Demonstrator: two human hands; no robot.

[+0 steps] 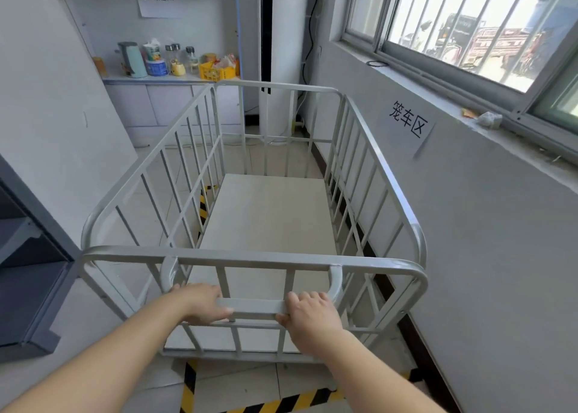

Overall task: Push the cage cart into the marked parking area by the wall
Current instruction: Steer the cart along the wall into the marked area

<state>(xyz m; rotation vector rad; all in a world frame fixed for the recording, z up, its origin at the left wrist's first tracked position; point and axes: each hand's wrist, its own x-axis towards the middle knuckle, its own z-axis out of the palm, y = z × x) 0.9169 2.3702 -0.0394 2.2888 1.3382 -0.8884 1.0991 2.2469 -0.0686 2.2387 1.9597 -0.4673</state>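
Note:
A grey metal cage cart (387, 178) with barred sides and a pale flat floor stands lengthwise along the right-hand wall. My left hand (200, 303) and my right hand (312, 314) both grip its low horizontal push handle (253, 307) at the near end. Yellow-and-black hazard tape (281, 401) marks the floor: one strip runs under my arms, another (202, 207) shows through the cart's left bars. The cart sits inside these lines. A paper sign (406, 124) with black characters hangs on the wall beside the cart.
A white wall panel (47, 115) and a dark grey shelf unit (28, 256) close in on the left. Ahead, a counter (156, 79) holds a kettle, jars and a yellow crate. A white column (281, 52) stands beyond the cart. A barred window (469, 21) tops the right wall.

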